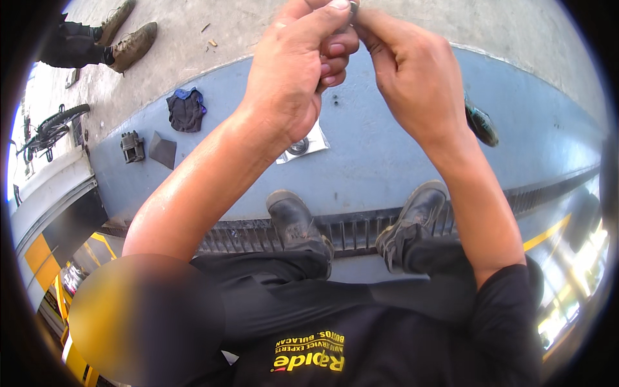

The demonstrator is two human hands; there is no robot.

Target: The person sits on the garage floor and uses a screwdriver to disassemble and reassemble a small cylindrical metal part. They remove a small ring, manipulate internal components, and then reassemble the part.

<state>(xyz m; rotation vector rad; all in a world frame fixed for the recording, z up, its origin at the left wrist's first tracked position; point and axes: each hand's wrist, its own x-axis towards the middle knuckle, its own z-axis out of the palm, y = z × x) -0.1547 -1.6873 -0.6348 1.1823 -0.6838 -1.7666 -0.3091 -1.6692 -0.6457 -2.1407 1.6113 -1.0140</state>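
Observation:
Raised at the top of the view, my left hand [300, 61] has its fingers curled, with thumb and forefinger pinching a small dark piece [353, 9]. My right hand [412, 74] meets it from the other side, its fingertips closed at the same piece. What kind of piece it is cannot be told, as the fingers and the picture's edge hide most of it. Below my left wrist, a clear plastic packet [313, 143] with a dark ring [298, 148] lies on the blue-painted floor, partly covered by the wrist.
To the left lie a dark cloth with blue edging [186, 111], a blocky metal part [132, 147] and a dark grey flat sheet [162, 150]. A dark, rounded object [481, 124] is beyond my right wrist. A drain grate [354, 231] runs by my shoes. Another person's shoes [133, 46] stand far left.

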